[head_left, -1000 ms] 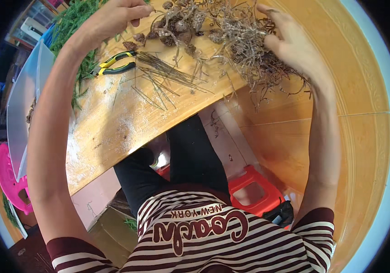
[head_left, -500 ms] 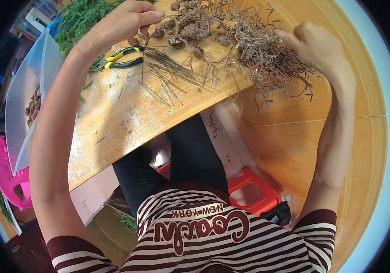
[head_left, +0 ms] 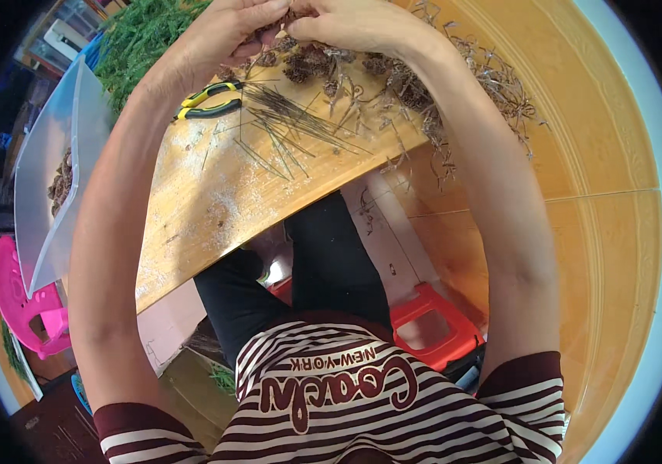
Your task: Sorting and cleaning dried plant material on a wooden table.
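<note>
At the far edge of the view my left hand (head_left: pixel 234 31) and my right hand (head_left: pixel 354 22) meet, fingertips pinched close together. A brown pine cone twig (head_left: pixel 271 35) shows between the fingers, mostly hidden by them. Just below lie small brown pine cones (head_left: pixel 300 66) on their dry twigs. My right forearm passes over a tangled heap of dry cone twigs (head_left: pixel 497 77), which hangs past the table edge. Near my left wrist rest pliers (head_left: pixel 211 100) with yellow and black handles. Beside them thin dark green wires (head_left: pixel 288 124) are spread out.
White crumbs cover parts of the wooden table (head_left: pixel 199 224). Green fir-like branches (head_left: pixel 141 46) lie at the far left, behind a translucent bin (head_left: pixel 45 178) with cones inside. A pink plastic chair (head_left: pixel 22 286) stands left and a red stool (head_left: pixel 443 340) below the table at right.
My right hand has moved left from the twig heap to meet my left hand. The left hand has shifted slightly right and away from me. Pliers and wires lie as before.
</note>
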`<move>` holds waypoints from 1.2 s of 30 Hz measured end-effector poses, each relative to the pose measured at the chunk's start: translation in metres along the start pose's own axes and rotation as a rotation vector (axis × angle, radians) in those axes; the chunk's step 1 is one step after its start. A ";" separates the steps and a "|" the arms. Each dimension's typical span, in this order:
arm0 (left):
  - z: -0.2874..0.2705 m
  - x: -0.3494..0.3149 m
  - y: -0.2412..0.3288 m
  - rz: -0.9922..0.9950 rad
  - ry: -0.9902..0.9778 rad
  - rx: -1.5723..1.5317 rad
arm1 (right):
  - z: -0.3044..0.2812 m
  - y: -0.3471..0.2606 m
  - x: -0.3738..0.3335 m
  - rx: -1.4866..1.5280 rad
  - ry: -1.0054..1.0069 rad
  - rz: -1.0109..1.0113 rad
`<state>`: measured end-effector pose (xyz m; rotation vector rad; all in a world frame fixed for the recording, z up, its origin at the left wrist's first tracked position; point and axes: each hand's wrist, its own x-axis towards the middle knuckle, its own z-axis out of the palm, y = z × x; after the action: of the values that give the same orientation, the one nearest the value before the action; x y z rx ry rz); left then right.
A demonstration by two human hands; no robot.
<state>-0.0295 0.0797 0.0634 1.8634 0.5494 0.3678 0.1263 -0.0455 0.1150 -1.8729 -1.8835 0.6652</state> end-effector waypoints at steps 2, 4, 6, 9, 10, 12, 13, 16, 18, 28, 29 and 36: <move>0.012 0.000 0.013 -0.143 0.097 -0.084 | 0.009 0.022 0.013 -0.021 0.078 -0.104; 0.017 -0.002 0.019 -0.103 0.174 0.049 | 0.014 0.021 0.018 -0.027 0.110 -0.164; 0.023 -0.001 0.021 -0.011 0.317 0.316 | 0.017 0.022 0.020 -0.120 0.155 -0.159; 0.033 0.015 0.000 0.118 0.459 0.720 | 0.021 0.032 0.029 -0.191 0.193 -0.172; 0.034 0.021 -0.007 0.183 0.528 0.922 | 0.022 0.034 0.033 -0.213 0.209 -0.188; 0.030 0.034 -0.018 0.148 0.564 0.954 | 0.022 0.041 0.035 -0.236 0.221 -0.206; 0.025 0.037 -0.024 0.103 0.608 0.992 | 0.018 0.034 0.033 -0.204 0.103 -0.205; 0.019 0.035 -0.039 0.067 0.602 0.901 | 0.008 0.029 0.025 -0.151 -0.120 -0.184; 0.012 0.030 -0.047 0.077 0.508 0.661 | 0.006 0.038 0.024 0.063 -0.010 -0.144; 0.042 0.005 -0.038 0.196 0.273 0.172 | 0.001 0.084 0.026 0.808 0.254 -0.123; 0.050 0.002 -0.031 0.223 0.303 0.237 | 0.001 0.084 0.026 0.838 0.262 -0.107; 0.071 0.010 -0.016 0.359 0.305 0.801 | -0.001 0.070 0.016 0.853 0.237 -0.047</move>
<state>0.0110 0.0334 0.0241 2.7172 0.6182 0.7576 0.1831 -0.0304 0.0738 -1.2708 -1.1952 0.9781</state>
